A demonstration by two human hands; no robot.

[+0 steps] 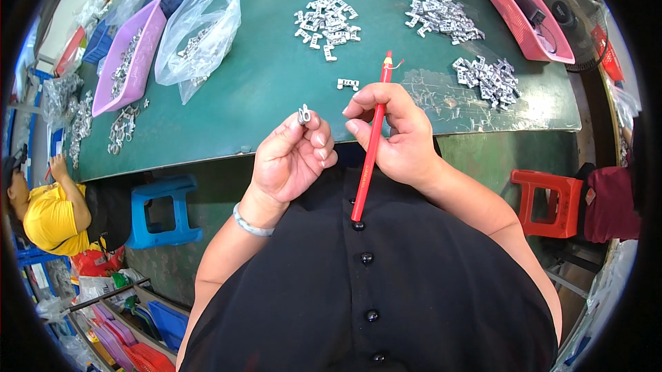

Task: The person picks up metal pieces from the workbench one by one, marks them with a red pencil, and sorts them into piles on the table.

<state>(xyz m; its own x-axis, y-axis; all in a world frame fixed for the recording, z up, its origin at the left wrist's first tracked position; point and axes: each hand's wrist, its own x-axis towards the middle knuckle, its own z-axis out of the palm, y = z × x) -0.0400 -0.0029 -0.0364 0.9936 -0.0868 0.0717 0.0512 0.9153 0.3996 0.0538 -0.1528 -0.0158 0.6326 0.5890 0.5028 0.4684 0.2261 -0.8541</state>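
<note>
Near the middle of the head view, the left hand (pixel 281 158) pinches a small silvery metal part (pixel 304 115) between thumb and index finger, its other fingers curled in toward the palm; a pale bracelet (pixel 253 222) rings that wrist. Just beside it, toward three o'clock, the right hand (pixel 405 143) grips a red pencil (pixel 371 151) between thumb and fingers, its tip toward twelve with a curl of thread at it and its blunt end toward six, over the dark buttoned shirt (pixel 331 268). Both hands are above the near edge of the green worktop (pixel 276 82). On it, a single part (pixel 348 84) lies near the right hand toward twelve, and farther out that way sits a loose pile (pixel 327 24) of similar pieces. A second pile (pixel 445 17) lies at one o'clock and a third (pixel 486 81) at two, below a pink basket (pixel 512 27). At half past ten a clear plastic bag (pixel 224 10) holds metal pieces, touching or just beside a pink bin (pixel 146 58) at ten. A blue stool (pixel 169 233) stands toward eight, a red stool (pixel 531 179) past three.
</note>
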